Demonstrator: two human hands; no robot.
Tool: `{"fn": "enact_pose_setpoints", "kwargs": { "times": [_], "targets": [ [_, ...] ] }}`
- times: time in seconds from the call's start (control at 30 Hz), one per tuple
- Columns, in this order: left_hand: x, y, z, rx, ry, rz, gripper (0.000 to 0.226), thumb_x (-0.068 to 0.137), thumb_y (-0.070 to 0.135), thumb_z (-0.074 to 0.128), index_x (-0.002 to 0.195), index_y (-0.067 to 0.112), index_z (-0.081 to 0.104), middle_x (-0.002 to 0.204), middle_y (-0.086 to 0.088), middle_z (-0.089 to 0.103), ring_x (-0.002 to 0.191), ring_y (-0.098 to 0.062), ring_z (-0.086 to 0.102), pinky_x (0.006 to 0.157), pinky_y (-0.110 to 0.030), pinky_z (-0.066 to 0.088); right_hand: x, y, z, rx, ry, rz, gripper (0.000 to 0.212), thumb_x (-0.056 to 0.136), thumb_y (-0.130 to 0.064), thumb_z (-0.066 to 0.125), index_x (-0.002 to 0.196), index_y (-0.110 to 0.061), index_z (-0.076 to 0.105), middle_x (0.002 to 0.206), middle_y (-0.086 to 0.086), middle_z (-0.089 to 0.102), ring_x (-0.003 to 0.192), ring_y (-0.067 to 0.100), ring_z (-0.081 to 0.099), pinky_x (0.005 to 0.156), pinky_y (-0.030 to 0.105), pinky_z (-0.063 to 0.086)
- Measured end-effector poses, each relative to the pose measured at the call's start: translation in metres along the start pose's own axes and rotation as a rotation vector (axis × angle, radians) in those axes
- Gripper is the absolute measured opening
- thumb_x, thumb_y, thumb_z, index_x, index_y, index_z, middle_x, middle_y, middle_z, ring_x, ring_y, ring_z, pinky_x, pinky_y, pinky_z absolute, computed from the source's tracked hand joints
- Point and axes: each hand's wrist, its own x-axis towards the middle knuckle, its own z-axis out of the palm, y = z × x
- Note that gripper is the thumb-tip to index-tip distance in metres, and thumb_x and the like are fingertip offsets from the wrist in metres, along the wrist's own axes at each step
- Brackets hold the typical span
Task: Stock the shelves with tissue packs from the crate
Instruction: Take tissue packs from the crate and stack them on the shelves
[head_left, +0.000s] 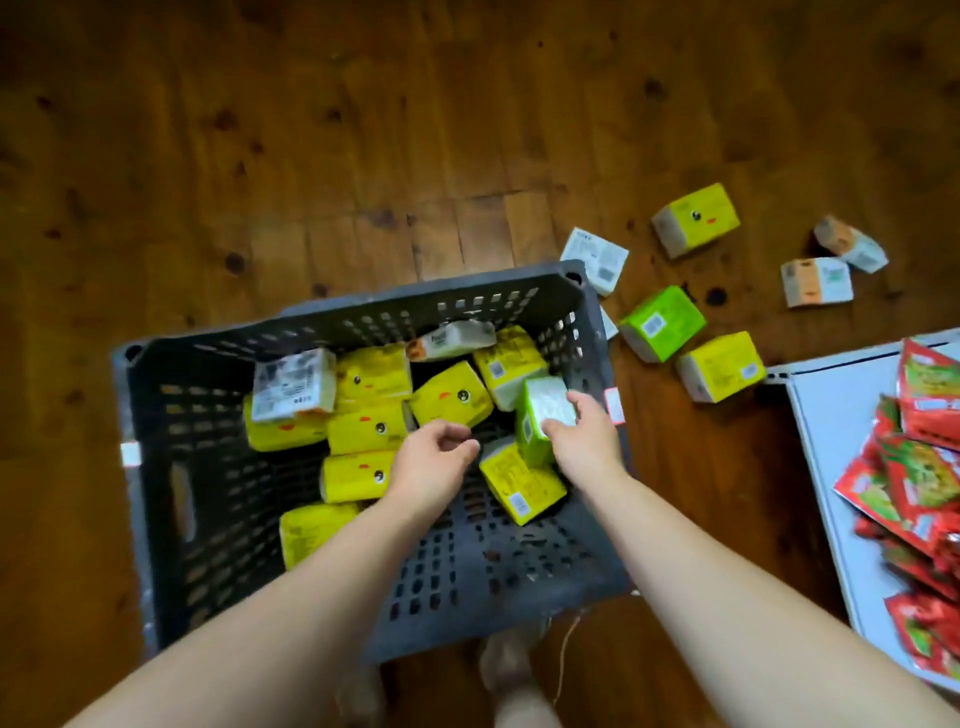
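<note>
Your right hand (584, 441) is grasping the green pack (540, 408) at the 3 o'clock side of the crate (322, 332), with fingers and thumb closed round its upper end. The pack stands on end near the crate wall, touching a yellow pack (519, 486) that lies just below it. Your left hand (431, 457) hangs over the middle of the crate with fingers loosely curled and nothing in it, so it is released and free to work.

Take the green pack straight up before you swing it toward 3 o'clock, so that its lower end clears the wall and does not drag the yellow pack along. The wrapping looks soft and slick to me. Squeeze across the pack's body rather than pinching film, or it may slip.

Put the idle hand to use. The duck-face packs (452, 397) from 9 to 12 o'clock of it lie within reach, and one could go out on the same trip. Choose one lying on top, not one wedged under the white pack (293, 384) at the crate's 10 o'clock.

Past the crate at 2 o'clock, several loose packs (696, 218) lie on the wooden floor (311, 156). At 4 o'clock of the view a white surface (831, 415) carries red sachets (919, 467) — whether that is the shelf to stock I cannot tell.
</note>
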Motion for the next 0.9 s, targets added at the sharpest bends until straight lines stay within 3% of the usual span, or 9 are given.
{"fn": "enact_pose_setpoints", "kwargs": {
  "times": [0.13, 0.23, 0.3, 0.4, 0.47, 0.53, 0.7, 0.83, 0.9],
  "targets": [
    [0.056, -0.017, 0.041, -0.049, 0.009, -0.052, 0.018, 0.089, 0.016, 0.059, 0.106, 0.010, 0.062, 0.096, -0.007, 0.065, 0.092, -0.026, 0.063, 0.087, -0.035, 0.049, 0.044, 0.013, 0.026, -0.098, 0.047, 0.102, 0.051, 0.089, -0.015, 0.053, 0.137, -0.005, 0.040, 0.140, 0.018, 0.045, 0.128, 0.032, 0.043, 0.101, 0.033, 0.035],
    [0.082, -0.023, 0.064, -0.139, -0.032, -0.117, 0.025, 0.094, 0.011, 0.049, 0.118, 0.008, 0.056, 0.101, -0.009, 0.060, 0.078, -0.019, 0.059, 0.061, -0.017, 0.048, 0.059, 0.018, 0.046, -0.134, 0.082, 0.173, 0.049, 0.088, -0.012, 0.051, 0.134, -0.001, 0.038, 0.139, 0.020, 0.042, 0.131, 0.034, 0.037, 0.104, 0.036, 0.033],
    [0.093, -0.023, 0.079, -0.220, -0.087, -0.165, 0.027, 0.096, 0.009, 0.044, 0.122, 0.009, 0.052, 0.097, -0.007, 0.056, 0.070, -0.015, 0.052, 0.053, -0.020, 0.038, 0.065, 0.021, 0.055, -0.151, 0.100, 0.186, 0.051, 0.088, -0.012, 0.050, 0.135, -0.001, 0.034, 0.141, 0.019, 0.039, 0.132, 0.035, 0.033, 0.106, 0.035, 0.029],
    [0.101, -0.021, 0.097, -0.349, -0.159, -0.240, 0.019, 0.096, 0.006, 0.040, 0.099, 0.014, 0.058, 0.083, -0.002, 0.057, 0.059, -0.010, 0.054, 0.051, -0.020, 0.039, 0.075, 0.028, 0.056, -0.143, 0.091, 0.208, 0.043, 0.089, -0.011, 0.047, 0.131, 0.000, 0.040, 0.137, 0.022, 0.045, 0.128, 0.036, 0.040, 0.102, 0.035, 0.033],
    [0.102, -0.021, 0.099, -0.412, -0.116, -0.264, 0.019, 0.097, 0.005, 0.040, 0.091, 0.014, 0.056, 0.080, 0.001, 0.057, 0.054, -0.008, 0.058, 0.044, -0.014, 0.044, 0.081, 0.036, 0.052, -0.150, 0.032, 0.174, 0.027, 0.089, -0.008, 0.045, 0.112, -0.001, 0.057, 0.123, 0.024, 0.055, 0.115, 0.038, 0.050, 0.092, 0.035, 0.040],
    [0.101, -0.025, 0.094, -0.434, -0.076, -0.273, 0.019, 0.098, 0.010, 0.039, 0.105, 0.010, 0.056, 0.081, 0.001, 0.057, 0.063, -0.011, 0.059, 0.056, -0.020, 0.045, 0.081, 0.043, 0.048, -0.142, -0.021, 0.109, 0.017, 0.088, -0.011, 0.049, 0.091, -0.010, 0.066, 0.107, 0.022, 0.058, 0.103, 0.036, 0.053, 0.086, 0.033, 0.043],
    [0.077, -0.028, 0.060, -0.366, 0.003, -0.285, 0.020, 0.096, 0.028, 0.047, 0.102, 0.012, 0.057, 0.107, -0.009, 0.061, 0.094, -0.025, 0.059, 0.090, -0.038, 0.046, 0.049, 0.041, 0.046, 0.000, -0.143, 0.014, 0.020, 0.083, -0.014, 0.063, 0.102, -0.020, 0.068, 0.118, 0.006, 0.059, 0.105, 0.024, 0.056, 0.088, 0.027, 0.042],
    [0.036, -0.002, 0.024, -0.187, -0.021, -0.198, 0.081, 0.062, 0.058, 0.074, 0.124, 0.012, 0.050, 0.120, -0.006, 0.063, 0.108, -0.025, 0.061, 0.097, -0.042, 0.046, 0.005, 0.024, 0.027, 0.259, -0.288, -0.051, 0.049, 0.083, 0.012, 0.044, 0.117, -0.016, 0.065, 0.124, 0.006, 0.061, 0.112, 0.017, 0.056, 0.094, 0.022, 0.043],
    [0.010, 0.018, 0.010, -0.115, 0.010, -0.129, 0.079, 0.060, 0.046, 0.082, 0.121, 0.010, 0.048, 0.116, -0.007, 0.063, 0.104, -0.025, 0.063, 0.094, -0.043, 0.050, -0.018, 0.013, 0.010, 0.275, -0.337, -0.089, 0.058, 0.083, 0.017, 0.036, 0.123, -0.016, 0.062, 0.130, 0.006, 0.057, 0.122, 0.019, 0.051, 0.092, 0.015, 0.040]
  ]
}}
